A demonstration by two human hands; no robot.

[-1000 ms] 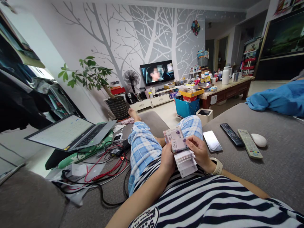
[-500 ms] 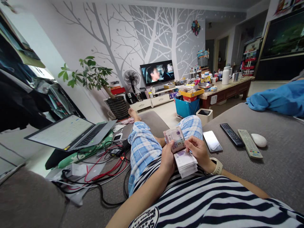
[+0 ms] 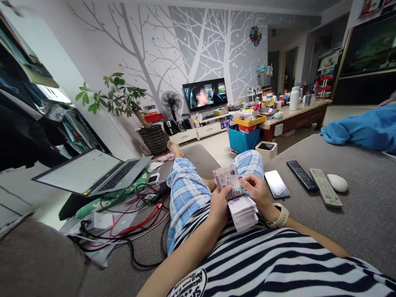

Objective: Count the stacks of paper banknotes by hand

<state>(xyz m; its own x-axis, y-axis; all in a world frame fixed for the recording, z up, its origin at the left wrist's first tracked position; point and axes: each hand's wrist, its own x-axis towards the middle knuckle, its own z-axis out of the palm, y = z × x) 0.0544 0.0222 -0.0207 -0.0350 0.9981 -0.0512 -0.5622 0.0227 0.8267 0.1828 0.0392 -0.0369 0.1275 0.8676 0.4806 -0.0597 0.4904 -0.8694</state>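
A thick stack of purple banknotes rests over my lap, bent in the middle. My left hand grips the stack's left side with its thumb on top. My right hand, a pale watch on its wrist, pinches the upper notes at the fold with curled fingers. I sit on a grey sofa in blue checked trousers and a striped shirt, legs stretched forward.
A phone, two remotes and a white mouse lie on the sofa to my right. On the left sit an open laptop and tangled cables. A blue blanket lies at the far right.
The right hand has flipped notes over the fold and shifted slightly up and left on the stack. The lower fanned part of the stack has closed up a little.
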